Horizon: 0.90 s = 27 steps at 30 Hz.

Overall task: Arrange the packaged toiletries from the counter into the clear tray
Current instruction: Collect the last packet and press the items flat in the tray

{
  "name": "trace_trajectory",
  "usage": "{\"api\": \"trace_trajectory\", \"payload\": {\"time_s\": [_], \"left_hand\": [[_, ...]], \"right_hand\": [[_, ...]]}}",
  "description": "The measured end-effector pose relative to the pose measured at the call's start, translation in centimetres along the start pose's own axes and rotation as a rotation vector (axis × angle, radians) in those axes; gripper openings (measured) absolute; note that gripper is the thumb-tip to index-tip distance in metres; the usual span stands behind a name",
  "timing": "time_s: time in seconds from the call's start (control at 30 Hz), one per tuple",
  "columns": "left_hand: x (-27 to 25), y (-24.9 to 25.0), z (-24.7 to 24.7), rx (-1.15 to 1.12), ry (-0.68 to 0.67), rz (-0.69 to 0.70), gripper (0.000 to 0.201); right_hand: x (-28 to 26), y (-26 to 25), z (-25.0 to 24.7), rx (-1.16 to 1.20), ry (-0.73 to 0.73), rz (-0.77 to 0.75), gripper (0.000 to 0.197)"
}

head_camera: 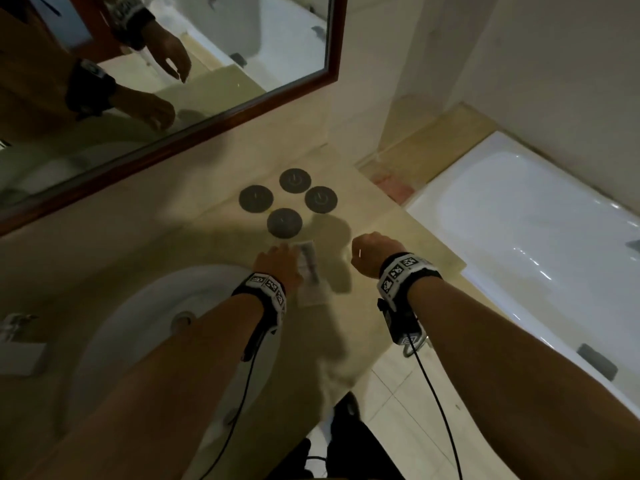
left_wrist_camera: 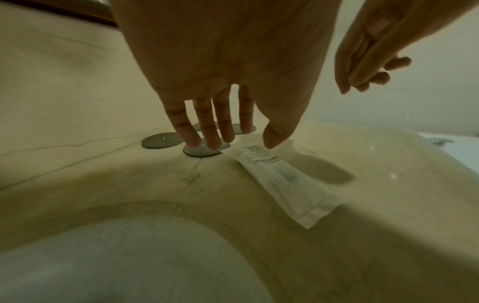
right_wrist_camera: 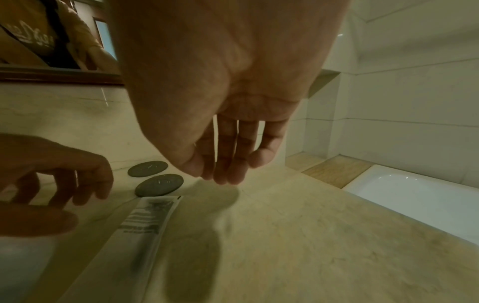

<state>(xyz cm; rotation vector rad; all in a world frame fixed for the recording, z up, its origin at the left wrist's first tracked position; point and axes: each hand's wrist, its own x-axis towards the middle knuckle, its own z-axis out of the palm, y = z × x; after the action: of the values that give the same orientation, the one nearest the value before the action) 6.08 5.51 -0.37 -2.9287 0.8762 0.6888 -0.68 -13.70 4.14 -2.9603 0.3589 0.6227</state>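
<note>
Now we see both hands above the desk [head_camera: 398,306], each released and holding nothing: our left hand [left_wrist_camera: 207,67] hangs with fingers straight over the far end of the white packet [left_wrist_camera: 282,180], our right hand [right_wrist_camera: 220,82] just beside it. Four dark discs [head_camera: 284,221] lie beyond the flat-lying packet.

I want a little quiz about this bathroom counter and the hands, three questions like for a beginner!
1. How many dark round discs lie on the counter?
2. True or false: the right hand grips the white packet.
3. Which lies nearer the sink: A) the packet, B) the bathtub?

Key: 1. Four. 2. False; both it and the left hand hold nothing. 3. A.
</note>
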Motion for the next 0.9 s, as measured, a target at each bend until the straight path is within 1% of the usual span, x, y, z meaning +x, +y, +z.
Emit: {"api": "trace_trajectory", "payload": {"time_s": [0.03,0.1,0.17,0.23,0.33,0.37,0.43,0.5,0.57,0.6,0.63,0.67,0.8,0.9], "left_hand": [[0.6,0.4,0.3,0.012,-0.017,-0.004,0.057],[1.9,1.0,0.7,-0.026,-0.040,-0.025,0.067],[2.9,1.7,1.1,-0.122,-0.086,-0.060,0.073],[3.7,2.9,1.1,-0.160,-0.115,-0.115,0.075],[4.6,5.3,1.1,-0.163,-0.064,-0.298,0.079],[4.8,6.0,1.3,-0.192,-0.046,-0.368,0.082],[5.5,7.0,1.7,-0.318,-0.006,-0.498,0.085],[6.2,7.3,2.2,-0.425,0.011,-0.582,0.079],[6.6,7.5,2.3,-0.457,0.023,-0.599,0.059],[6.5,7.5,2.2,-0.462,0.049,-0.603,0.047],[6.3,7.4,2.1,-0.471,0.076,-0.603,0.038],[6.0,7.4,1.9,-0.482,0.085,-0.599,0.035],[4.7,6.3,1.1,-0.476,0.019,-0.612,0.041],[2.6,4.4,0.3,-0.421,0.016,-0.646,0.039]], "right_hand": [[0.8,0.4,0.0,-0.001,-0.006,-0.018,0.028],[2.4,1.2,0.0,-0.010,-0.004,-0.058,0.027],[3.9,1.9,-0.1,-0.018,-0.004,-0.097,0.026],[5.4,2.6,-0.4,-0.016,-0.032,-0.144,0.024],[7.4,4.1,-0.8,-0.010,-0.066,-0.233,0.023],[7.9,4.8,-0.9,-0.013,-0.072,-0.252,0.022],[8.9,6.5,-1.1,-0.026,-0.081,-0.274,0.022],[9.8,8.1,-1.3,-0.026,-0.086,-0.278,0.023],[10.5,9.3,-1.4,-0.053,-0.103,-0.295,0.022],[10.8,9.7,-1.5,-0.076,-0.111,-0.309,0.022],[11.1,9.8,-1.6,-0.095,-0.113,-0.321,0.021],[11.3,9.8,-1.8,-0.103,-0.111,-0.334,0.021],[11.5,8.0,-2.9,-0.097,-0.082,-0.403,0.021],[11.2,5.0,-3.9,-0.104,-0.047,-0.468,0.022]]}}
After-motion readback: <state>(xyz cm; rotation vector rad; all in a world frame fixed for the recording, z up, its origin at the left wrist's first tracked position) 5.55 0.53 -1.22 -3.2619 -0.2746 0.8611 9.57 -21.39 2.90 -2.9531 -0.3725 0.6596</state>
